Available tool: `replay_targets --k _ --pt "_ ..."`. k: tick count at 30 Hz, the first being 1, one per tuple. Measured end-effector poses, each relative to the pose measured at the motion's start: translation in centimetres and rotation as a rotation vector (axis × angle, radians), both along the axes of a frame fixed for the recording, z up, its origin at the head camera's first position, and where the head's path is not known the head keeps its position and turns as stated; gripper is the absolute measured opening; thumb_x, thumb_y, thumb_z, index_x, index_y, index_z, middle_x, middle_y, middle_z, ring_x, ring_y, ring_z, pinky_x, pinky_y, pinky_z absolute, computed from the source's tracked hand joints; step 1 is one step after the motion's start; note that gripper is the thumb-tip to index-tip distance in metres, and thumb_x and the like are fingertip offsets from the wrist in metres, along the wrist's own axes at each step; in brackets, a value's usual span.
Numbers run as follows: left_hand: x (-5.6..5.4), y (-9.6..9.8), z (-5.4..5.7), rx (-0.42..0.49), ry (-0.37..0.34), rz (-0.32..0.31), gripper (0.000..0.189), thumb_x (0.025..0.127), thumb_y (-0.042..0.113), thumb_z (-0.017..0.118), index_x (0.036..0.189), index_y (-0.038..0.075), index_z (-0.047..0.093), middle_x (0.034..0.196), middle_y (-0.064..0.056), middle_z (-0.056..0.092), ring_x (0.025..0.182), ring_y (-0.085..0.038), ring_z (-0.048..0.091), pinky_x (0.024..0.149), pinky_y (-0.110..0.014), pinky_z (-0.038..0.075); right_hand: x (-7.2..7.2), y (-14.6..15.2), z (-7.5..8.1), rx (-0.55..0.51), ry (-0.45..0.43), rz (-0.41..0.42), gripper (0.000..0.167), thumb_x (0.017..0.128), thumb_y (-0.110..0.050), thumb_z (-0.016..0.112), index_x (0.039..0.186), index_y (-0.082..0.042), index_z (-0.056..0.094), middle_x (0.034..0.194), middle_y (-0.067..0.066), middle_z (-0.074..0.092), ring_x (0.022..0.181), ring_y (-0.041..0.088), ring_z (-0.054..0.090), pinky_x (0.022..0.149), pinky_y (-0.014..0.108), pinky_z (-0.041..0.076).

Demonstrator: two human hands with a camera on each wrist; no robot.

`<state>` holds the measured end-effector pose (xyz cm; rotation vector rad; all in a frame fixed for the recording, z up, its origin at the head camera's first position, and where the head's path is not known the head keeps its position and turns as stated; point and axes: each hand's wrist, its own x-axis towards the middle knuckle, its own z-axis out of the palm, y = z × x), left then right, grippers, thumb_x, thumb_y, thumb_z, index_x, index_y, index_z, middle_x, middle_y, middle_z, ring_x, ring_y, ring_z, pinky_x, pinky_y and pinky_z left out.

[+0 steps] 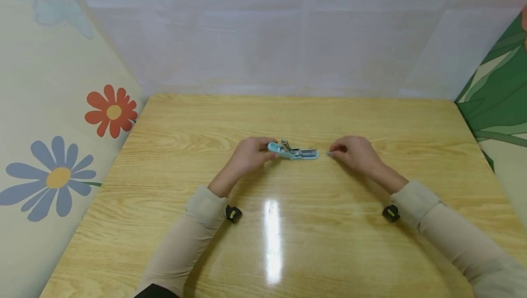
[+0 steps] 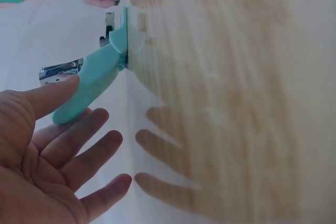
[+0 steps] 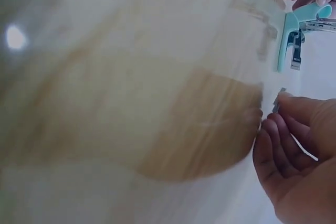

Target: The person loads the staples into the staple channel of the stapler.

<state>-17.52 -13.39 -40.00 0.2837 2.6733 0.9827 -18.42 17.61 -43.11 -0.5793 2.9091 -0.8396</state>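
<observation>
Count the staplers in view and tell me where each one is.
1. The turquoise stapler is opened out near the middle of the table, one end pinched by the left hand, the other pointing toward the right hand. No others show.

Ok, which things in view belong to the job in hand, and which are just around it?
In the job:
Teal stapler, opened up, pinched by the left hand
Small metal piece, perhaps staples, pinched by the right hand

Just around it:
Red flower picture
Blue flower picture
White sheet at the back
</observation>
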Motion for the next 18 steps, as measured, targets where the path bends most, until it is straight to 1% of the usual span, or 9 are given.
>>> replay_targets --k 4,6,12,18 --pt "0.0 0.1 -0.1 0.043 -0.019 0.013 0.045 0.095 0.029 0.073 0.137 0.015 0.065 0.129 -0.008 0.072 0.12 -0.026 0.067 0.091 -0.04 0.059 0.0 0.1 0.3 0.002 0.006 -0.015 0.014 0.095 -0.02 0.072 0.1 -0.009 0.079 0.097 0.009 0.079 0.088 0.025 0.073 0.084 0.044 0.058" --pt "0.0 0.1 -0.1 0.055 -0.025 0.016 0.044 0.095 0.028 0.072 0.137 0.015 0.065 0.129 -0.008 0.071 0.12 -0.025 0.068 0.092 -0.04 0.059 0.1 0.1 0.5 0.002 0.015 -0.015 0.014 0.095 -0.02 0.072 0.1 -0.009 0.079 0.097 0.009 0.079 0.088 0.025 0.073 0.084 0.044 0.058" --pt "-0.1 0.2 -0.3 0.068 -0.036 0.021 0.043 0.095 0.027 0.073 0.136 0.015 0.066 0.128 -0.009 0.072 0.12 -0.025 0.068 0.095 -0.041 0.058 0.0 -0.2 1.4 -0.017 0.025 -0.003 0.013 0.096 -0.017 0.072 0.102 -0.008 0.078 0.098 0.01 0.079 0.09 0.025 0.074 0.084 0.044 0.059" --pt "-0.2 0.3 -0.3 0.071 -0.047 0.035 0.042 0.094 0.028 0.074 0.134 0.016 0.067 0.126 -0.008 0.073 0.118 -0.024 0.069 0.095 -0.04 0.058 -0.3 -0.8 2.2 -0.019 0.02 0.005 0.015 0.097 -0.018 0.07 0.105 -0.008 0.078 0.101 0.01 0.079 0.092 0.025 0.074 0.085 0.043 0.059"
